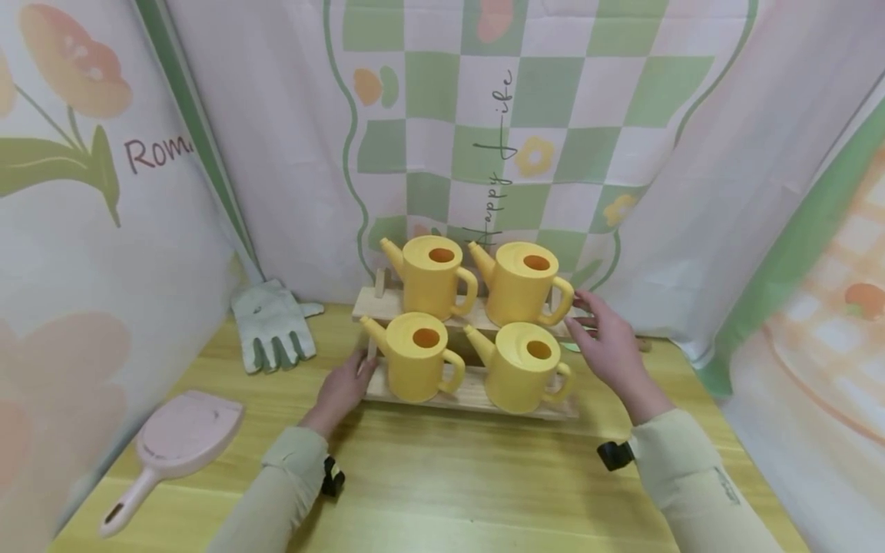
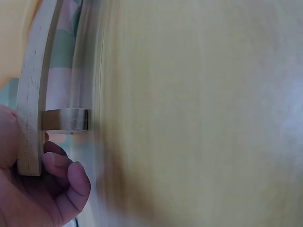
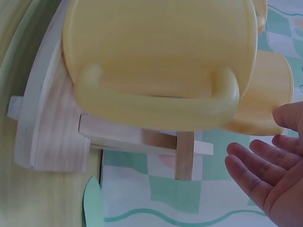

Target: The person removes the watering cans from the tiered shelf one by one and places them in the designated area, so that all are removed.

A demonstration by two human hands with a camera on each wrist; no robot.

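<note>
Left hand [image 1: 343,390]: fingers curled, clamped on lower board end of wooden rack [image 1: 467,390]. Right hand [image 1: 611,342]: fingers apart, loosely bent, just beside rear watering can [image 1: 522,284]. Four yellow cans on rack, between left and right fingers.

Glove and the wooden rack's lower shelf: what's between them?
Head view: first bare tabletop beside the glove, then the left hand, gripping the end of the lower shelf.
</note>
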